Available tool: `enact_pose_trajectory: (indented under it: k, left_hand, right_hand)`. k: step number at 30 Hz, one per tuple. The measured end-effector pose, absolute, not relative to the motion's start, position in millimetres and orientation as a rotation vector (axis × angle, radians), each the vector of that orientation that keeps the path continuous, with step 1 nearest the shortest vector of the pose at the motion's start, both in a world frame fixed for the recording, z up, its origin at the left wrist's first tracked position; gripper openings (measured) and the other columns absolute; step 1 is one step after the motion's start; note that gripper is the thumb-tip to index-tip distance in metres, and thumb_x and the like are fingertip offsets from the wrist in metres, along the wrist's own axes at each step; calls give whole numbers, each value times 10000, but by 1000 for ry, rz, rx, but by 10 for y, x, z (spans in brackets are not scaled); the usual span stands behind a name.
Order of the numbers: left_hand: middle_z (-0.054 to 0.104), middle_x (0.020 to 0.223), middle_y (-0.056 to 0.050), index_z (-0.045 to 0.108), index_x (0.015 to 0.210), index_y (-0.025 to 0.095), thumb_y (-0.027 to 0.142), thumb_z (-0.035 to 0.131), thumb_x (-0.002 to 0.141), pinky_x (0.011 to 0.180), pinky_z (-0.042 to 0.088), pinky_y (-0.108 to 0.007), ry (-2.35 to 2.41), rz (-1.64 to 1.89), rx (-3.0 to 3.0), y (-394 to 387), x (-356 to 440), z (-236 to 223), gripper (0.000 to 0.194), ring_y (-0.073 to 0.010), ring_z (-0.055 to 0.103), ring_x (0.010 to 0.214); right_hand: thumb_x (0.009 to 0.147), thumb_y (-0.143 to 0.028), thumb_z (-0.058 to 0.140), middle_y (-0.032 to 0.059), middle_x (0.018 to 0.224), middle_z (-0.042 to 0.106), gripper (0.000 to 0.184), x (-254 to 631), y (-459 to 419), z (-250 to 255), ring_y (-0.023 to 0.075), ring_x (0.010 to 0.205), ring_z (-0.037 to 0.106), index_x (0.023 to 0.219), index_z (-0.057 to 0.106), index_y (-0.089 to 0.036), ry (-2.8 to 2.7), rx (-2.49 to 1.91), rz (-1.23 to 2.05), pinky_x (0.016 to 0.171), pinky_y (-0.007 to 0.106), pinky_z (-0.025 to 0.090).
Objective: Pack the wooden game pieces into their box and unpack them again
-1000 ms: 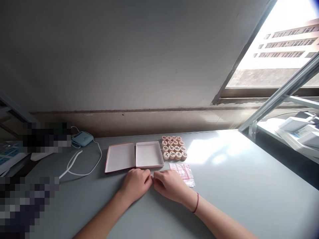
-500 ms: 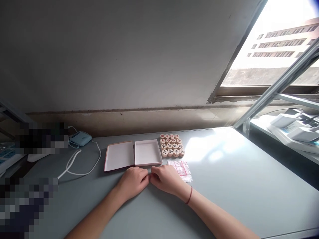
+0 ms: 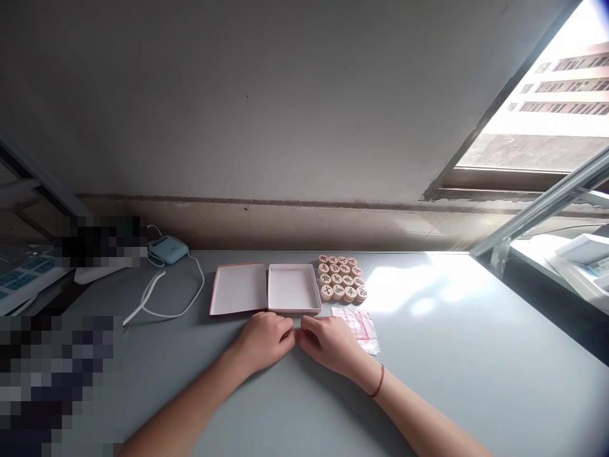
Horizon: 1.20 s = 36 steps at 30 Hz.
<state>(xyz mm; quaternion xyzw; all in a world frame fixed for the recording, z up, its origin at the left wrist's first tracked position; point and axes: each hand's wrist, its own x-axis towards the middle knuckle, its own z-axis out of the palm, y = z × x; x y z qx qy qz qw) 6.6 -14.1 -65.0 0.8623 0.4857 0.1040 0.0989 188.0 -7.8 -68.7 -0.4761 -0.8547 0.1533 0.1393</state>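
Observation:
My left hand rests on the grey table, fingers curled into a loose fist with nothing showing in it. Beside it, my right hand is curled the same way, the two separated by a narrow gap. Just beyond my hands lie two shallow, white-lined box halves, a left one and a right one, with nothing inside. Right of them, Chinese chess pieces stand in neat rows, stacked, with red and black characters. A folded plastic sheet with red lines lies partly behind my right hand.
A light blue device with a white cable sits at the back left. Power strips are at the far left. The wall closes off the table's back edge. A metal frame rises at the right, by the window.
The camera view has turned slightly to the left, so everything appears farther right. My hands stay curled on the table, the gap between them a touch clearer. The box halves and pieces have not moved.

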Motion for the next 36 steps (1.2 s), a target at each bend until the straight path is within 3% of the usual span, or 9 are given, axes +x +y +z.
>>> enact_pose_trajectory:
  k: [15,21,23,26,28,33,36]
  left_hand:
    - [581,556,11,489,571,189,169,486,824,526,260,-259,1491,300,2562,-132,88,-638,254,-142,522,542]
    - [558,587,12,525,621,191,213,455,899,572,346,-261,1338,592,2690,-173,101,-603,287,-137,513,570]
    - [606,692,-10,590,725,193,200,452,904,651,385,-276,1367,774,2734,-170,100,-568,226,-158,557,687]
    - [659,1025,-74,615,1074,200,208,470,907,806,386,-341,1557,920,2781,-137,71,-534,221,-222,575,965]
    - [652,1112,-82,591,1148,205,199,464,916,843,357,-370,1671,837,2778,-113,42,-528,264,-237,558,1041]
    - [685,879,-13,626,878,220,28,435,878,809,304,-378,1692,427,2707,-150,10,-494,270,-199,580,958]
    - [680,867,-22,622,863,214,-16,458,828,799,300,-385,1685,307,2703,-252,29,-448,284,-206,574,934]
  right_hand:
    - [833,-193,503,-26,553,516,204,1914,-118,-630,81,475,379,630,482,-186,-2488,-1329,449,486,235,178]
    - [779,-180,544,-20,602,551,117,2212,-77,-319,94,516,455,662,539,-192,-2451,-1422,343,501,229,245]
    - [741,-213,589,-2,710,596,19,2373,-48,-213,124,628,529,736,575,-201,-2474,-1407,370,541,224,314]
    - [669,-225,642,30,849,616,145,2556,-10,-159,184,780,570,803,588,-204,-2567,-1444,415,596,251,385]
    - [645,-201,647,56,918,613,168,2606,4,-198,211,822,575,800,581,-195,-2612,-1505,412,600,271,405]
    - [674,-123,614,66,862,601,96,2564,18,-373,208,764,583,724,565,-189,-2648,-1558,370,537,268,377]
    - [753,-94,552,32,748,571,126,2559,17,-404,150,615,543,677,560,-195,-2639,-1571,396,488,252,322]
